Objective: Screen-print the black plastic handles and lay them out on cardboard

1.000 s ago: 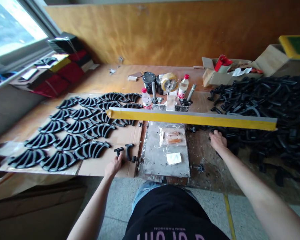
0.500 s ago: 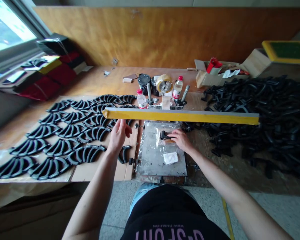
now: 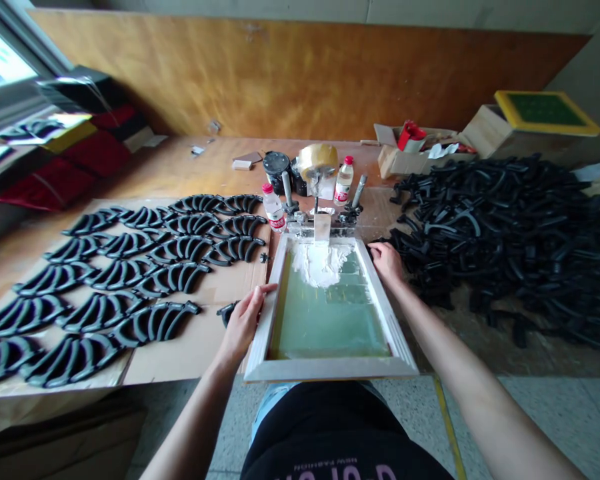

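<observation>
A screen-printing frame [image 3: 333, 369] with pale metal sides and green mesh lies lowered in front of me. White ink [image 3: 323, 263] is smeared thickly over the far part of its mesh. My left hand [image 3: 244, 320] grips the frame's left side, one fingertip reaching onto the rim. On the opposite side my right hand [image 3: 387, 262] has its fingers closed at the far right edge; their undersides are hidden. A pale squeegee blade [image 3: 322, 228] hangs at the far end. Beside my left hand lies a black curved handle [image 3: 227, 312], partly covered. The plate beneath the frame is hidden.
Rows of black curved handles [image 3: 93, 310] lie on cardboard at left. A large heap of similar black parts [image 3: 490, 233] is at right. Two bottles [image 3: 344, 181], a dark tub [image 3: 276, 167] and clamp posts [image 3: 359, 193] stand behind the frame. An open carton [image 3: 405, 160] sits back right.
The frame has swung down from its raised, edge-on position and covers the plate with the black part. My left hand has moved down to its left side, my right hand off the part to its right side.
</observation>
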The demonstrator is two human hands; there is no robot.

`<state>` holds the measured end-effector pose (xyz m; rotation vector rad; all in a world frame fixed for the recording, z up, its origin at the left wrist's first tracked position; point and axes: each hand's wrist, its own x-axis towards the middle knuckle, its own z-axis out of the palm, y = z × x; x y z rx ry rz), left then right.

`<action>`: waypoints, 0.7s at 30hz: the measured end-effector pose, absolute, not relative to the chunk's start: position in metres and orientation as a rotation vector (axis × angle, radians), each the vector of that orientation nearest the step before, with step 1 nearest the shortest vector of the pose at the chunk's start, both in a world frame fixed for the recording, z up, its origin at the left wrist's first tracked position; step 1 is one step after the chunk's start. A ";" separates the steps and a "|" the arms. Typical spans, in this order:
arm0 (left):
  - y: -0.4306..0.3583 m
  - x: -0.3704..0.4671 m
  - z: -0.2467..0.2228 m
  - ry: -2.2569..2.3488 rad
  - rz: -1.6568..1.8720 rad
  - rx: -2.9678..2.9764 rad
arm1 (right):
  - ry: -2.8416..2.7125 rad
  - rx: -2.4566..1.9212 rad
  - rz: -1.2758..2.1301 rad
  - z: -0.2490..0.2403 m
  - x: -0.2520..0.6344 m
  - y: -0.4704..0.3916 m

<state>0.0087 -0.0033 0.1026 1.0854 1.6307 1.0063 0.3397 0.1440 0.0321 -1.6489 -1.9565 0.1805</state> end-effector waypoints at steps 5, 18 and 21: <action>-0.007 0.007 0.033 1.665 0.891 1.041 | -2.176 -1.329 0.013 0.073 0.275 0.180; -0.004 0.007 0.015 1.725 0.828 1.072 | -2.854 -0.683 0.243 0.075 0.271 0.118; -0.004 0.007 0.017 1.695 0.849 1.050 | -2.776 -0.780 0.247 0.076 0.268 0.124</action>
